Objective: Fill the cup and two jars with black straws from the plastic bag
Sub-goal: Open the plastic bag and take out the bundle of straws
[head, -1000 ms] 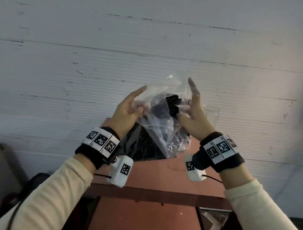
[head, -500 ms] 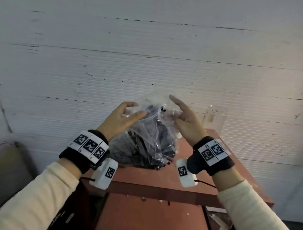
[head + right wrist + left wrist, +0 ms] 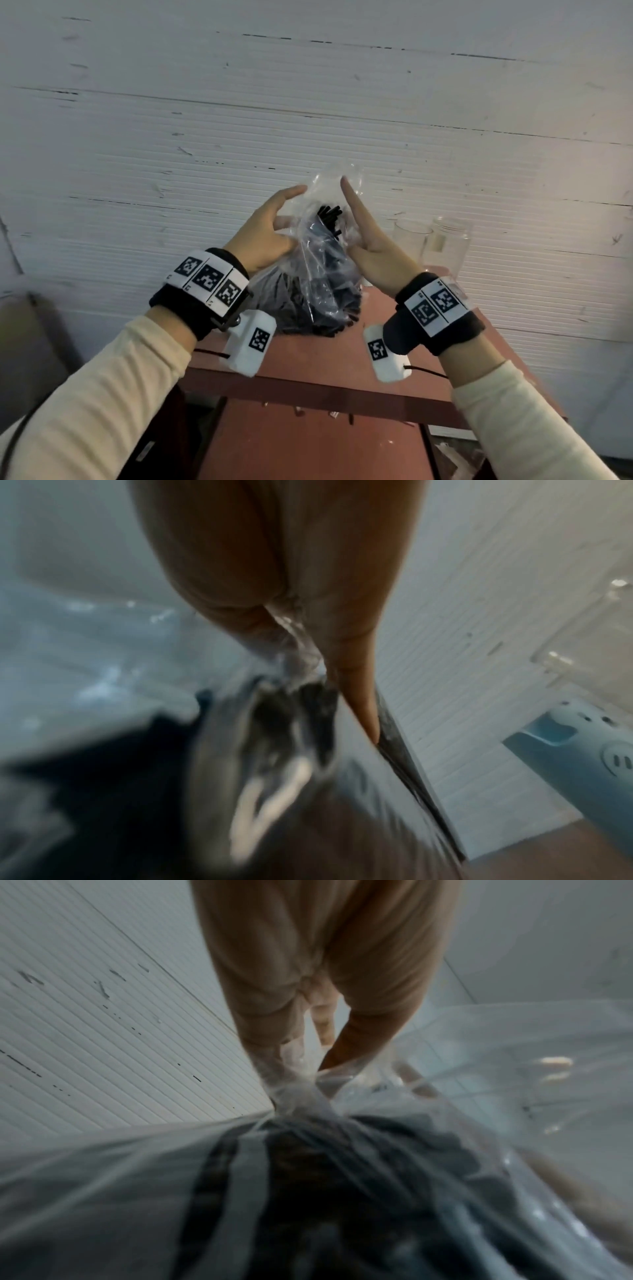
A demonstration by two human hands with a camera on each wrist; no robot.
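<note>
A clear plastic bag (image 3: 318, 274) full of black straws (image 3: 329, 215) stands on the red table (image 3: 308, 359), its top held up between my hands. My left hand (image 3: 274, 229) pinches the film on the bag's left side, index finger stretched out. My right hand (image 3: 363, 236) pinches the right side, index finger straight up. In the left wrist view my fingers (image 3: 274, 1010) gather the bag's film (image 3: 294, 1091) into a twist. In the right wrist view, blurred, the bag's film (image 3: 298, 647) runs out from between my fingers (image 3: 356, 685). A clear cup (image 3: 409, 236) and a clear jar (image 3: 448, 245) stand at the table's back right.
A white ribbed wall (image 3: 308, 120) rises close behind the table. The table is narrow, with its front edge (image 3: 325, 390) near my wrists and a lower red shelf (image 3: 308, 445) beneath. A pale blue device (image 3: 582, 756) lies at the right in the right wrist view.
Both hands have kept hold of the bag. Its top has come up a little, both index fingers have straightened, and the straw ends show between my hands again.
</note>
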